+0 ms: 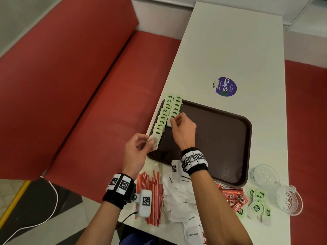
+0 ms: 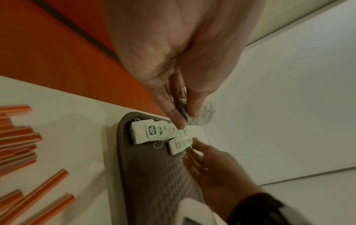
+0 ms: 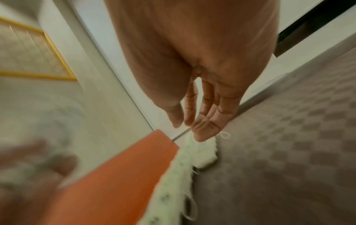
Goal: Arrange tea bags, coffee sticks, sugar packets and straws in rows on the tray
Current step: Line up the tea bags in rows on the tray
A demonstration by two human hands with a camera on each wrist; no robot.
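A brown tray [image 1: 221, 138] lies on the white table. Two rows of green-tagged tea bags run along its left side, the outer row [image 1: 161, 119] and a shorter inner row [image 1: 176, 107]. My left hand [image 1: 150, 141] hovers at the tray's near left corner and pinches a loose tea bag [image 1: 154, 139] between thumb and fingers; the left wrist view shows that tea bag [image 2: 207, 112] behind the fingertips. My right hand [image 1: 174, 121] reaches over the tray, and its straight fingertips [image 3: 204, 135] touch the nearest bag of the inner row [image 2: 179, 144].
Near the table's front edge lie red-striped straws [image 1: 152, 195], white sugar packets [image 1: 178, 197], red coffee sticks [image 1: 231, 197] and loose tea bags [image 1: 256, 206]. Two glass dishes [image 1: 265, 175] stand at the right. A red bench [image 1: 70, 85] runs along the table's left edge.
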